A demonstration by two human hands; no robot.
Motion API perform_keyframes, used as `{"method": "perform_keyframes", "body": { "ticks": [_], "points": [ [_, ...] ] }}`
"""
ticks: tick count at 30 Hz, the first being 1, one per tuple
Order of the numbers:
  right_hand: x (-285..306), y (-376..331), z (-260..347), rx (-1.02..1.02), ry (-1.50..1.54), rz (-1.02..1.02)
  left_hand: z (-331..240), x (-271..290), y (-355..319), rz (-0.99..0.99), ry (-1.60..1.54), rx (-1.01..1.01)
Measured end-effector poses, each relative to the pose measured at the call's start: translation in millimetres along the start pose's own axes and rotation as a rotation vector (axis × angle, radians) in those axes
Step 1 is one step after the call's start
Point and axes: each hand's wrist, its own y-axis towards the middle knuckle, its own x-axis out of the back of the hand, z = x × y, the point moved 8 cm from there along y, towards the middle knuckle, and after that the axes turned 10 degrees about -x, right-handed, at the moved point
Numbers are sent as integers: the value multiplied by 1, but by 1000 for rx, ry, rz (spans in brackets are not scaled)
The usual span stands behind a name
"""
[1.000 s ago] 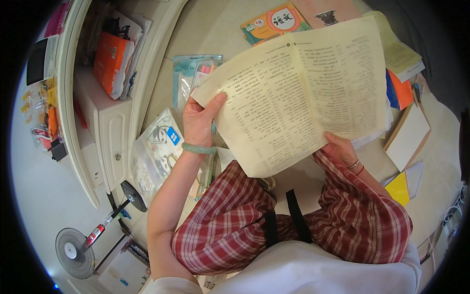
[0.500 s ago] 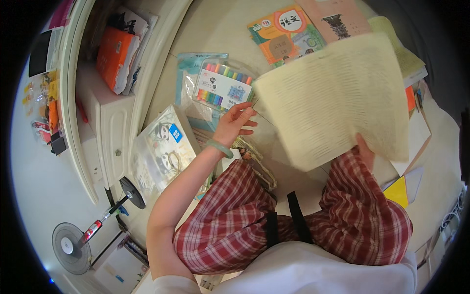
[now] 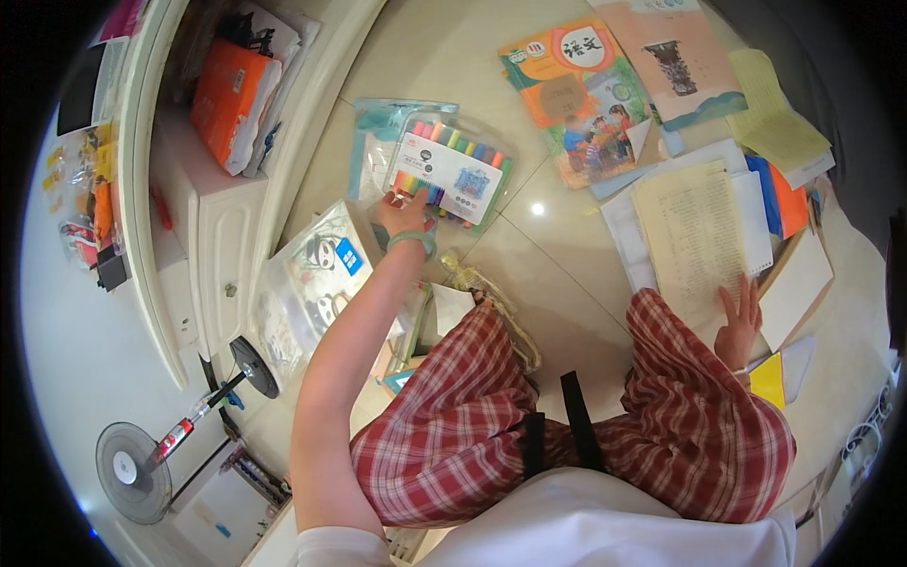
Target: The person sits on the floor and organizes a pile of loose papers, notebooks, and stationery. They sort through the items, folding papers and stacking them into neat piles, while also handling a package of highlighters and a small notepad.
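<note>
My left hand (image 3: 402,213) has fingers closing on the marker pack (image 3: 452,173), not lifted; right hand (image 3: 740,317) lies flat, fingers spread, on the booklet (image 3: 694,236).

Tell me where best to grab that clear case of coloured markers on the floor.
Probably by its near left corner, where the left hand already touches. The marker case lies flat, tilted, partly over a clear pouch, so come from its near edge, fingers under, thumb on top.
</note>
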Motion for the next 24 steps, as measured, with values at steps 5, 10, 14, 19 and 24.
{"method": "perform_keyframes", "body": {
  "ticks": [5,10,14,19,24],
  "points": [
    [68,43,41,24,380,-44,26,-2,-3,1,-117,168],
    [19,125,177,11,1243,683,36,-15,-3,179,-186,328],
    [-10,148,296,412,1034,693,41,-11,-8,140,-219,358],
    [-47,160,350,448,722,637,43,-20,-27,224,-271,394],
    [-83,175,346,342,834,627,37,-30,-37,290,-274,436]
  ]
}}
